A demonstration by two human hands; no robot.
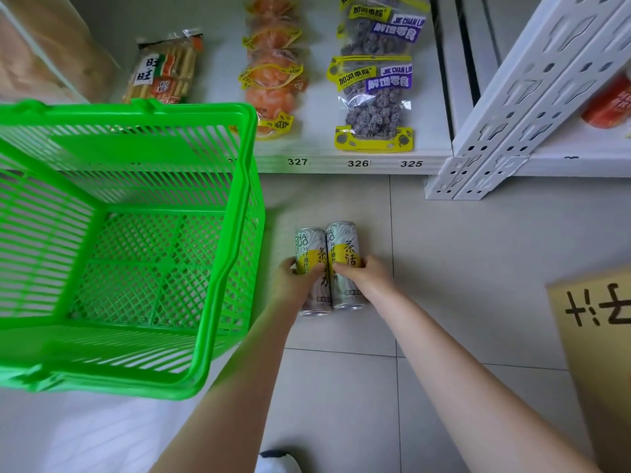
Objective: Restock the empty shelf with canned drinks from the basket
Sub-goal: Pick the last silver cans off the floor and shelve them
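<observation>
Our left hand (297, 281) is curled round the left can (309, 245) at mid-body, and our right hand (362, 273) grips the right can (345, 241) likewise. The cans touch side by side, tops clear of the fingers, just beside the basket (235, 213) and in front of the shelf (341, 164).

Basket (218, 302) was green plastic, glossy, moulded lattice. Left can (309, 247) and right can (345, 240) were smooth shiny metal, silver with a yellow printed band. Floor (478, 250) was pale tile, smooth, faint sheen. Shelf (317, 145) and perforated upright post (519, 107) looked like white painted metal. Snack bags (375, 107) near the shelf's front edge were clear glossy plastic film. Cardboard box (597, 353) was brown, matt.
</observation>
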